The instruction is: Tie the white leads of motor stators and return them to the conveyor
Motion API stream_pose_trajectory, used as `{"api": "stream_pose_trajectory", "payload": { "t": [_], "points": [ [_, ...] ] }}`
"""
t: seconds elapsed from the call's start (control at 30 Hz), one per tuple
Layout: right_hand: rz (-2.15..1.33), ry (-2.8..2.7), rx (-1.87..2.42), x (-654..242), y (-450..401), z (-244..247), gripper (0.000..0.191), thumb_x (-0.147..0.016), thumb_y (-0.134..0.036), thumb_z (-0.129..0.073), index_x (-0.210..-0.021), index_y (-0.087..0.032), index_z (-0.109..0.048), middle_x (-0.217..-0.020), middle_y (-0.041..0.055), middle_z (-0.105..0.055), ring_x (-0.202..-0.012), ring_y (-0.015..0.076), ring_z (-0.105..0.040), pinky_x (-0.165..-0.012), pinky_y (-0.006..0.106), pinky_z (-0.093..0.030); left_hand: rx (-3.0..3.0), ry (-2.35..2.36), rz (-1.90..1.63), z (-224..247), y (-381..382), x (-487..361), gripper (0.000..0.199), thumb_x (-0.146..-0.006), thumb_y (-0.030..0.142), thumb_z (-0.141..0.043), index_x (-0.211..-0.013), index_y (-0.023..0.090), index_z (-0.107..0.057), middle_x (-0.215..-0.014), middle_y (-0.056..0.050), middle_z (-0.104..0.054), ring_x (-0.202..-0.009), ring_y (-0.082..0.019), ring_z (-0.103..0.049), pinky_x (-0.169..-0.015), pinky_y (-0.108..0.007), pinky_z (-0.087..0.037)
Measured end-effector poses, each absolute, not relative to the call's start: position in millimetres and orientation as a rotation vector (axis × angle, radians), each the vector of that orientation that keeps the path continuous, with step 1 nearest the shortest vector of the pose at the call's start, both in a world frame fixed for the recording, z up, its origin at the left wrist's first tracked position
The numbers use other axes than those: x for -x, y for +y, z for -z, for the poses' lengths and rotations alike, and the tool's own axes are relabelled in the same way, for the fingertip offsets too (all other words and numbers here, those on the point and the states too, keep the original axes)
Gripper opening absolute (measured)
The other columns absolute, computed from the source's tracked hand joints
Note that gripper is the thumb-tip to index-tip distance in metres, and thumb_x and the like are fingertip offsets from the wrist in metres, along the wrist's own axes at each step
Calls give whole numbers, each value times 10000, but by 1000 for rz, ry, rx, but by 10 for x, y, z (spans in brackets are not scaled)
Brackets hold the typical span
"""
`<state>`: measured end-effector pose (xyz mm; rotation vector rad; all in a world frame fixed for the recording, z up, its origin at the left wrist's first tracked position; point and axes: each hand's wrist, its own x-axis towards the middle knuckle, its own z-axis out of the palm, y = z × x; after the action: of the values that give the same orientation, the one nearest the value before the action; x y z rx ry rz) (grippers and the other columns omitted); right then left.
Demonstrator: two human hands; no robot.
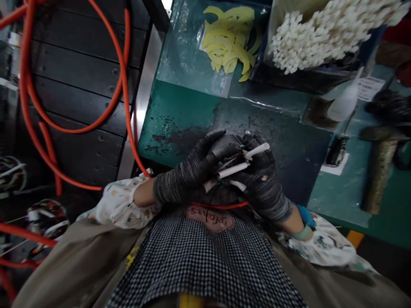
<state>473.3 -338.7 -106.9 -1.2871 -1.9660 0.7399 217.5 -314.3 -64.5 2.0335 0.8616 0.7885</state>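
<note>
Fingers point(210, 149) curled shut on something, are they?

Yes. The gloved left hand point(186, 177) and right hand point(261, 182) press together around a dark part point(226, 143), mostly hidden by them.

And those white sticks point(233, 170)?

Two, gripped between the hands, above a checked apron point(205, 256). Their long axes slant forward and toward the person's right, with the tips past the right hand's fingers.

What's underneath?

Thin wires point(224, 164), too shadowed to trace.
</note>
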Motion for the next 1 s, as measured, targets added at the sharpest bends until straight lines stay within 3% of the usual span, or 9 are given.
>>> {"api": "stream_pose_trajectory", "payload": {
  "t": [0.13,0.27,0.4,0.47,0.57,0.63,0.77,1.0],
  "points": [
    [-620,-2025,1384,-4623,-3531,1042,679,-1137,-436,-706,-1753,-247,-490,-1727,196,-618,-1615,394,-578,-1335,663,-522,-1933,977,-891,765,-3301,-2274,812,-1098,397,-775,-1799,338,-369,-1814,-172,-429,-1788,-453,-307,-1386,-695,-474],
    [-512,-2068,1367,-4618,-3559,1018,580,-1139,-393,-705,-1686,-241,-585,-1711,205,-622,-1563,397,-608,-1311,661,-540,-1818,1132,-1045,918,-3430,-2362,802,-1076,587,-799,-1748,358,-424,-1796,-160,-458,-1745,-469,-390,-1329,-701,-546],
    [-469,-2124,1225,-4842,-3484,995,359,-1102,-356,-767,-1460,-324,-759,-1697,136,-631,-1504,399,-649,-1215,643,-622,-1891,1159,-970,892,-3397,-2423,716,-1101,574,-763,-1712,334,-476,-1722,-144,-549,-1727,-451,-423,-1369,-670,-511],
    [-577,-2105,1210,-4974,-3458,992,342,-1122,-358,-735,-1461,-322,-763,-1635,127,-684,-1432,372,-710,-1127,584,-690,-1910,1171,-945,811,-3355,-2469,656,-1128,555,-717,-1698,311,-504,-1734,-143,-537,-1728,-428,-428,-1397,-609,-493],
    [-652,-2062,1272,-5105,-3454,1035,330,-1124,-363,-723,-1444,-310,-786,-1566,127,-729,-1372,361,-754,-1053,552,-734,-1937,1136,-952,690,-3297,-2552,684,-1093,587,-760,-1651,247,-557,-1778,-196,-450,-1711,-433,-451,-1367,-607,-534],
    [-595,-2076,1284,-5141,-3460,1097,273,-1092,-372,-761,-1349,-311,-832,-1581,129,-711,-1407,392,-733,-1066,601,-728,-1958,1107,-942,641,-3266,-2598,774,-1037,623,-827,-1650,238,-552,-1771,-213,-455,-1706,-443,-454,-1354,-626,-545],
    [-527,-2125,1232,-5138,-3461,1210,228,-1054,-374,-785,-1244,-275,-862,-1635,160,-641,-1451,436,-693,-1122,677,-689,-1997,1053,-915,612,-3236,-2632,911,-999,642,-868,-1739,305,-458,-1761,-147,-539,-1714,-442,-448,-1387,-646,-517],
    [-599,-2055,1393,-5076,-3540,1079,261,-1088,-346,-740,-1314,-275,-849,-1740,148,-550,-1453,399,-710,-1205,608,-664,-2000,1062,-864,618,-3254,-2618,887,-969,591,-910,-1713,304,-522,-1831,-176,-378,-1696,-451,-462,-1360,-628,-548]
  ]
}}
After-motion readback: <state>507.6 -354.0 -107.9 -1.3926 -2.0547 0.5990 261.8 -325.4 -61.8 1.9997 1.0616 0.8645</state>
